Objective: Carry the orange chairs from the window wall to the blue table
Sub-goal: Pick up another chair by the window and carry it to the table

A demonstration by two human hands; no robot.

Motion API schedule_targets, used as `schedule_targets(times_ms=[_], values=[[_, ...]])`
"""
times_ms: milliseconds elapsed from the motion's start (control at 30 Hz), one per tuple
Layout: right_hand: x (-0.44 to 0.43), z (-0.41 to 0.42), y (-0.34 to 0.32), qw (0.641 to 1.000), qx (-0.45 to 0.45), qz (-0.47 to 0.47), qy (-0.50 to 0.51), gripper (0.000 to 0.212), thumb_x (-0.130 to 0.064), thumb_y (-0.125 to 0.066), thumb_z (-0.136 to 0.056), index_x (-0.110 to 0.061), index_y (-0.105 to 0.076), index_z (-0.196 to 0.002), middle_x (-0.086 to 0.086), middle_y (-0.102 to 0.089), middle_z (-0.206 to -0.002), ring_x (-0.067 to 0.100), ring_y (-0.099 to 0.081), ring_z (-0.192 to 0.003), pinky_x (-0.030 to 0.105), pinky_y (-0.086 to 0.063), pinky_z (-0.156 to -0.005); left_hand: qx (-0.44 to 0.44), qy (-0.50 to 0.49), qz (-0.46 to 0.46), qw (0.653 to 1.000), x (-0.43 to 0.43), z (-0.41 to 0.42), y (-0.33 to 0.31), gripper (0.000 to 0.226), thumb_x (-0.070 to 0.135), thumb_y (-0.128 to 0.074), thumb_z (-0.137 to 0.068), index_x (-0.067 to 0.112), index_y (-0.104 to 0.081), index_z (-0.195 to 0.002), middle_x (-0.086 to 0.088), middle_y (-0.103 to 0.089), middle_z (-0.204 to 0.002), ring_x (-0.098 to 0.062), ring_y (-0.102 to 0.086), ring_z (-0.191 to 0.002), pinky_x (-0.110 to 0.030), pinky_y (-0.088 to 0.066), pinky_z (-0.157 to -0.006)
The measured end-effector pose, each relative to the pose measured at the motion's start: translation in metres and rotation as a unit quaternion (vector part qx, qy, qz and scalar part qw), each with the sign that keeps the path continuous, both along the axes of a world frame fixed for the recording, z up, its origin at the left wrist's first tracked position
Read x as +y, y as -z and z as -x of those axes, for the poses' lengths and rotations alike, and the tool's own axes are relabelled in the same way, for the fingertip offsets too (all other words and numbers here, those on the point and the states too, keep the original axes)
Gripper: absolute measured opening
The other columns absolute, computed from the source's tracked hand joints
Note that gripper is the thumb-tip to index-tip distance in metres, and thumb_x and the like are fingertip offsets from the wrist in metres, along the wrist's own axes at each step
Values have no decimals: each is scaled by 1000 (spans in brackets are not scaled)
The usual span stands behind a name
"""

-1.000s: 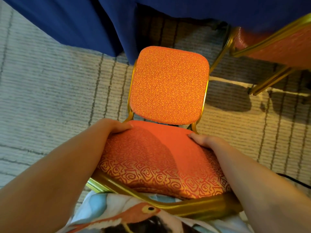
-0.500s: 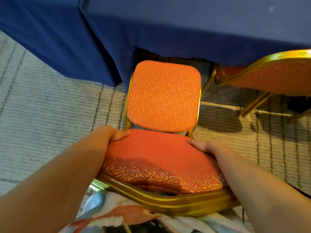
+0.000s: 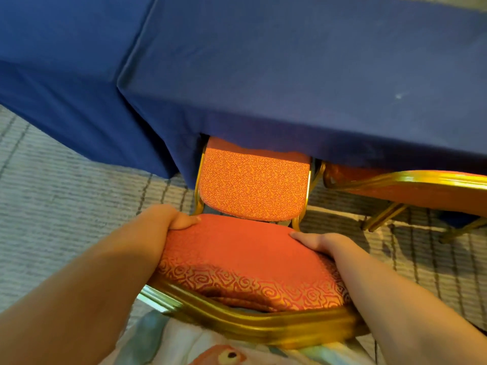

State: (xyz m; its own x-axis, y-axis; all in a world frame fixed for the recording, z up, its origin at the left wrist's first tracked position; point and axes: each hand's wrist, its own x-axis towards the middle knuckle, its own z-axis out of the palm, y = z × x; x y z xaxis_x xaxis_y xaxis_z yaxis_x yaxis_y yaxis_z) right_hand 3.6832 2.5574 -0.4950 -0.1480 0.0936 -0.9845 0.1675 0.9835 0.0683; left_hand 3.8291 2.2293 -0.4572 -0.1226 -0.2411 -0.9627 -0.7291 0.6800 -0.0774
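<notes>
An orange chair [image 3: 253, 188] with a gold frame stands right in front of me, its seat partly under the blue table [image 3: 303, 75]. My left hand [image 3: 168, 219] grips the left side of the padded backrest [image 3: 237, 259], thumb on the front face. My right hand [image 3: 321, 242] grips the right side of the backrest the same way. The front edge of the seat is hidden beneath the hanging blue tablecloth.
A second orange chair [image 3: 421, 191] stands close on the right, also tucked at the table. A lower blue-draped surface [image 3: 52, 61] sits at the left. Grey striped carpet [image 3: 66, 206] covers the floor on both sides.
The chair has slid forward, so its seat now lies partly under the tablecloth. Both hands kept their hold on the backrest, and more of the table top has come into view.
</notes>
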Motion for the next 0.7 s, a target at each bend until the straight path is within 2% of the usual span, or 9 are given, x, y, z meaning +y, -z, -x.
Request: schedule_targets(times_ms=[100,267,300,367,400,433,500,600,700], values=[[-12,51,-6,1000,14,0,-1,76,-69,-28,-96,-19,-38,-151,12,-53,-143,32,-56,-124,38,-39,-107,8,0,4,1000,-7,51,-5,82,71,-25,-91,14,-31,-150,-13,-29,-155,-31,-33,-140,-41,-25,-113],[-31,116,-5,999,38,30,-11,72,-64,-28,-98,-17,-38,-151,10,-46,-150,30,-50,-131,36,-34,-108,34,25,41,998,-25,123,-2,82,73,-27,-90,19,-27,-152,-11,-23,-158,-31,-27,-143,-42,-20,-117],[-31,128,3,998,43,44,-20,77,-70,-29,-93,-19,-40,-150,8,-46,-150,30,-50,-131,38,-34,-110,48,34,51,997,-29,133,0,79,71,-29,-91,20,-26,-152,-10,-23,-158,-30,-28,-143,-41,-21,-116],[-25,155,30,996,40,68,-33,103,-89,-30,-67,-25,-45,-147,4,-48,-149,27,-53,-128,43,-33,-113,45,22,43,998,-34,155,-1,79,70,-31,-91,21,-23,-153,-9,-25,-157,-30,-30,-142,-41,-23,-116],[-21,169,45,996,36,72,-41,110,-92,-30,-59,-27,-46,-147,3,-48,-149,27,-54,-128,45,-33,-113,35,7,36,999,-37,163,-1,84,73,-32,-88,21,-23,-153,-10,-25,-157,-30,-30,-142,-42,-23,-116],[-23,179,51,996,40,67,-37,107,-91,-29,-64,-26,-44,-148,3,-46,-150,27,-52,-129,46,-32,-114,33,-2,31,999,-41,172,3,90,77,-32,-84,20,-23,-153,-11,-24,-158,-30,-28,-142,-43,-22,-116],[-35,190,37,997,59,42,-33,88,-78,-28,-86,-20,-39,-151,7,-40,-154,30,-46,-136,45,-29,-117,35,9,27,999,-49,186,21,101,83,-30,-75,21,-20,-154,-8,-18,-160,-29,-21,-145,-45,-18,-118],[-57,204,15,998,46,26,-26,72,-62,-25,-100,-15,-30,-155,11,-31,-159,30,-37,-142,40,-25,-118,33,8,21,999,-55,207,32,88,75,-28,-85,21,-20,-154,-7,-20,-159,-28,-23,-145,-44,-17,-118],[-65,215,4,997,54,43,-21,59,-47,-22,-106,-14,-22,-156,10,-24,-162,28,-30,-146,35,-24,-115,54,-4,19,998,-56,222,29,89,76,-36,-82,26,-20,-153,-6,-26,-157,-30,-30,-142,-47,-23,-116]])
